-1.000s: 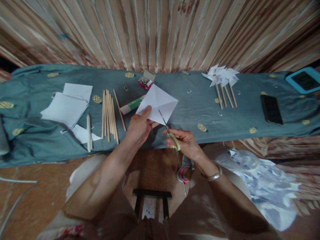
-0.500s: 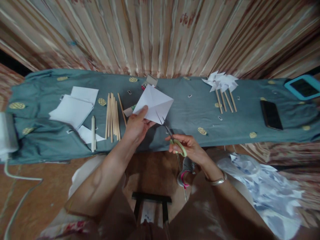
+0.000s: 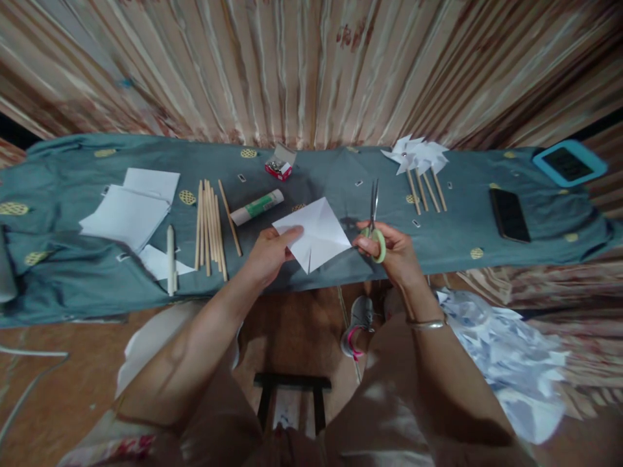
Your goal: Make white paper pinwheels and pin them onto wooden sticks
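A square sheet of white paper [image 3: 324,228] with creases and a slit at its near corner is pinched at its left side by my left hand [image 3: 272,251], thumb on top. My right hand [image 3: 387,246] grips a pair of scissors [image 3: 374,220] by their light green handles, blades pointing up and away, apart from the paper. Beyond the paper lie a glue stick [image 3: 257,206] with a green label and an open red box [image 3: 279,167] of small metal pieces.
Several wooden sticks [image 3: 208,227] lie left of centre, beside a white pen-like tool [image 3: 170,259] and stacked white paper [image 3: 129,211]. Paper pinwheels [image 3: 418,155], a black phone [image 3: 509,214] and a blue-framed device [image 3: 569,162] lie rightward. A bag of paper pinwheels [image 3: 506,357] sits below the table's edge.
The scissors have come out of the paper and swung up to the right with my right hand. My left hand has lowered the paper toward me, uncovering the glue stick and red box.
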